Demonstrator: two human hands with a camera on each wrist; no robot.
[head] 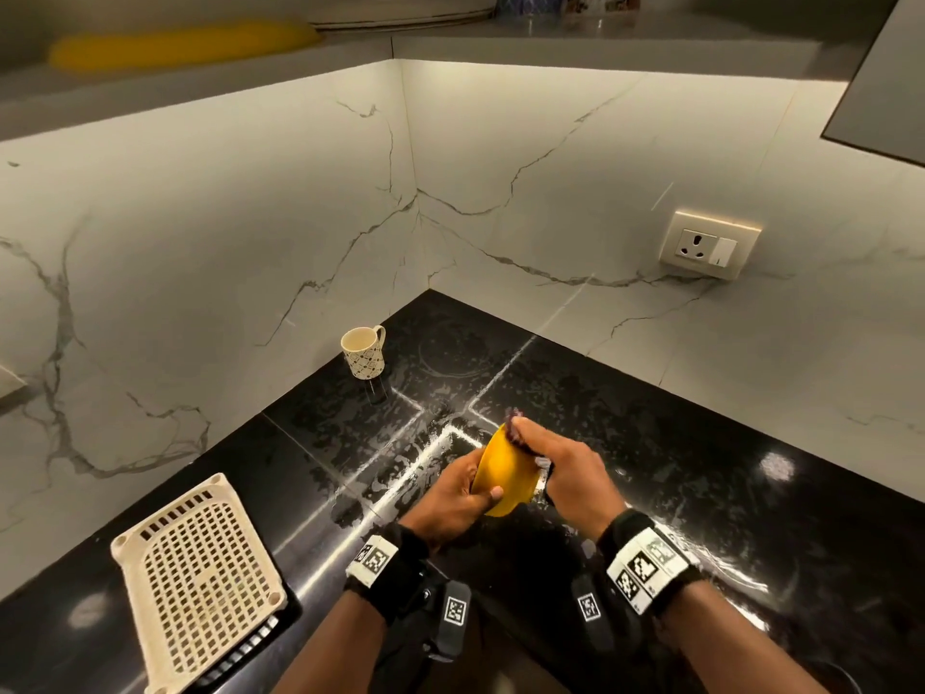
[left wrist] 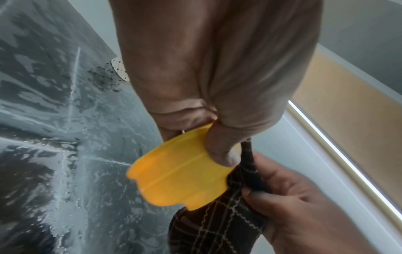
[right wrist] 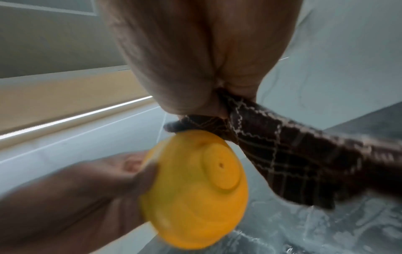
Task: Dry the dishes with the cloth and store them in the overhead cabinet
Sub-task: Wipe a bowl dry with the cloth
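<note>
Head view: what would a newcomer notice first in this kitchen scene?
The yellow bowl above the black countertop, gripped by the left hand while the right hand presses a dark checked cloth to its rim. Next, the patterned mug by the wall and the cream perforated tray at left.

Both forearms are bare; each wrist wears a black strap [head: 400, 568] with white tags printed in black square codes; a small black camera box [head: 453, 618] bearing another code tag hangs under each wrist.
</note>
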